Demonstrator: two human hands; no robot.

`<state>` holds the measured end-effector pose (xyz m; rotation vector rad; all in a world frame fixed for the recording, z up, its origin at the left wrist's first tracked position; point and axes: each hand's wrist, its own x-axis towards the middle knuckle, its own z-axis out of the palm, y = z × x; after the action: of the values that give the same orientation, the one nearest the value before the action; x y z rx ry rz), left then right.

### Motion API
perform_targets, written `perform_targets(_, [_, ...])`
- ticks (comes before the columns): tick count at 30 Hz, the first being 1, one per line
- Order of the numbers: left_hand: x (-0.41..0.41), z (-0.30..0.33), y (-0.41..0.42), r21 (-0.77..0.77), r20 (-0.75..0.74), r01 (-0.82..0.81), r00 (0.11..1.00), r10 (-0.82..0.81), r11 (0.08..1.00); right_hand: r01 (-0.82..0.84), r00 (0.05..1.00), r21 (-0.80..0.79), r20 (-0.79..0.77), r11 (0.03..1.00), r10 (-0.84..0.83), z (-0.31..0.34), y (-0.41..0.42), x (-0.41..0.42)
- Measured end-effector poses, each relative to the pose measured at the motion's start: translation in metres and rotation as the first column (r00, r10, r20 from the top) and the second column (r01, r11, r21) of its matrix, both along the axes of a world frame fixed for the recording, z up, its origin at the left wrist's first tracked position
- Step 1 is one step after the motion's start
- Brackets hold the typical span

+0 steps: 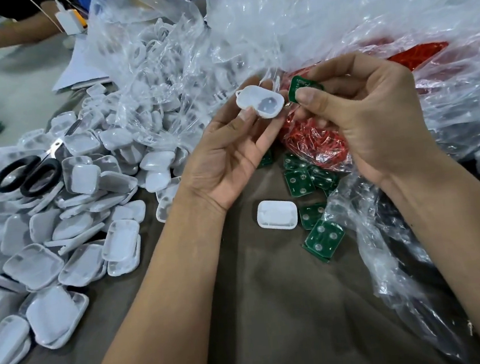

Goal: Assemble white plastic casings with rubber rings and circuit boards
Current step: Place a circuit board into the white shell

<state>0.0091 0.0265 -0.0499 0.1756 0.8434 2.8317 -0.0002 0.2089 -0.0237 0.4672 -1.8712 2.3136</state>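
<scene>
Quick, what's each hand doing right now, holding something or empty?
Left hand: holds a white casing at its fingertips.
Right hand: pinches a green circuit board.

- One white casing (261, 104) and one green circuit board (300, 89) held up
- One lone casing on the desk (277, 215)
- Two hands: left (227, 156), right (374, 117)
- One pair of scissors (29, 175)
- Loose circuit boards (323, 239): perhaps seven, partly under plastic
- Heaped casings (60, 230): dozens, too many to count
</scene>
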Motion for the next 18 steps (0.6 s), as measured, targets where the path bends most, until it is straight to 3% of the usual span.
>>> perform_targets(6, [0.0017, 0.0032, 0.003, -0.006, 0.075, 0.048, 0.996, -0.048, 0.999, 0.009, 0.995, -0.116, 0.096, 0.993, 0.002, 0.0037, 0.0039, -0.0023])
perform_targets(11, [0.0011, 0.0025, 0.0034, -0.001, 0.131, 0.108, 0.986, -0.107, 0.994, -0.028, 0.998, -0.156, 0.044, 0.987, 0.035, 0.0063, 0.0055, -0.0018])
perform_targets(14, [0.0022, 0.0018, 0.0032, -0.043, 0.153, 0.143, 0.979, -0.135, 0.989, -0.012, 0.999, -0.036, -0.037, 0.999, 0.011, 0.0051, 0.0047, -0.0015])
perform_targets(18, [0.0031, 0.0006, 0.0053, -0.119, 0.166, 0.15, 0.978, -0.129, 0.981, 0.127, 0.98, 0.211, -0.179, 0.969, -0.089, 0.0005, 0.0007, -0.0003])
